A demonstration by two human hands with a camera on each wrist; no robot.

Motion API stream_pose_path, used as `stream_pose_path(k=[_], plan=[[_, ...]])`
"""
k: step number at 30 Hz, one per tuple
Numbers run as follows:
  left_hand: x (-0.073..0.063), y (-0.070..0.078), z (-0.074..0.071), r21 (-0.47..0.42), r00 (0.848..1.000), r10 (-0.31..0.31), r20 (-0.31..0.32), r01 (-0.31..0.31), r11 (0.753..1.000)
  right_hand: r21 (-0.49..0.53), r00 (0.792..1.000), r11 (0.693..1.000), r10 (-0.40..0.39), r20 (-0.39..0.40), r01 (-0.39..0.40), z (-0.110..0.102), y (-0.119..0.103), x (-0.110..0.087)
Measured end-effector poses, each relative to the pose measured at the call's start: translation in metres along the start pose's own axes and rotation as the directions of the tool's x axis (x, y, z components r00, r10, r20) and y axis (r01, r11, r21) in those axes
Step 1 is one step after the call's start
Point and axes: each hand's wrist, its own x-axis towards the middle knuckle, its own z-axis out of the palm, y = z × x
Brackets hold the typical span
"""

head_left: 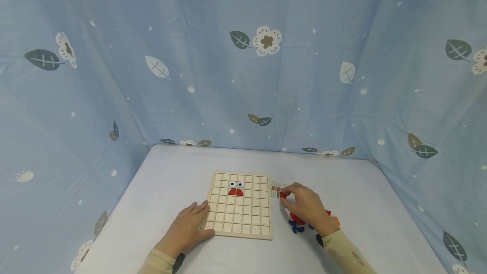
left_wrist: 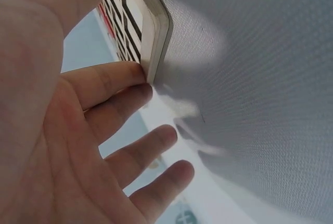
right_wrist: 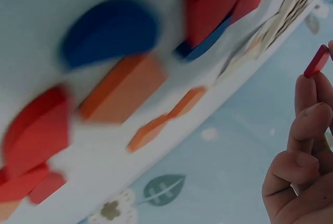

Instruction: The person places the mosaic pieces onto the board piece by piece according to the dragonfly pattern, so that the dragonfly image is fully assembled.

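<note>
A wooden grid board (head_left: 237, 215) lies on the table, with two round eye tiles (head_left: 232, 184) and two red quarter-round tiles (head_left: 232, 192) in its upper cells. My left hand (head_left: 186, 228) rests at the board's lower left, straight fingers touching the left edge and thumb at the near corner. Between thumb and fingertips my right hand (head_left: 307, 206) pinches a small red tile (right_wrist: 316, 62), held up over the pattern card (head_left: 275, 189) right of the board. The card is partly hidden by that hand.
Under and beside the right forearm lie loose tiles: blue ones (head_left: 296, 228), red ones (head_left: 298, 219) and orange ones (right_wrist: 125, 91), some overlapping. The white table (head_left: 182, 168) is bordered at the back and sides by a blue patterned curtain (head_left: 213, 96).
</note>
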Motion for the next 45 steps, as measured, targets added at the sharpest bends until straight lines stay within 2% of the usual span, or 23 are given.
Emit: stream_pose_path(k=[10,15,19,24,29,33,40,45], plan=[[0.001,0.001,-0.001,-0.008,1.0,-0.001,0.012,0.001,1.0,0.046,0.983,0.983,-0.174,-0.062,0.177,0.013,-0.038,0.018],[0.001,0.0,0.001,-0.004,1.0,-0.012,0.022,0.012,1.0,0.067,0.955,0.956,-0.279,-0.099,0.286,0.022,-0.059,0.031],[0.001,0.001,0.002,-0.006,1.0,-0.014,0.022,0.014,1.0,0.059,0.935,0.936,-0.342,-0.095,0.348,0.028,-0.074,0.04],[0.001,0.001,0.001,-0.005,1.0,-0.015,0.026,0.015,1.0,0.036,0.932,0.932,-0.357,-0.066,0.36,0.033,-0.091,0.048],[0.0,0.001,-0.003,-0.011,1.0,-0.008,0.031,0.008,1.0,0.051,0.942,0.941,-0.332,-0.049,0.335,0.041,-0.103,0.057],[0.0,0.001,-0.005,-0.009,1.0,0.009,0.02,-0.008,1.0,0.048,0.948,0.947,-0.318,-0.002,0.317,0.047,-0.111,0.063],[0.001,0.0,-0.003,0.007,1.0,0.016,0.025,-0.016,1.0,-0.017,0.937,0.939,-0.34,0.074,0.342,0.059,-0.115,0.067],[0.001,0.001,-0.004,-0.003,0.999,0.014,0.031,-0.014,1.0,-0.01,0.927,0.933,-0.357,0.116,0.36,0.064,-0.117,0.07]])
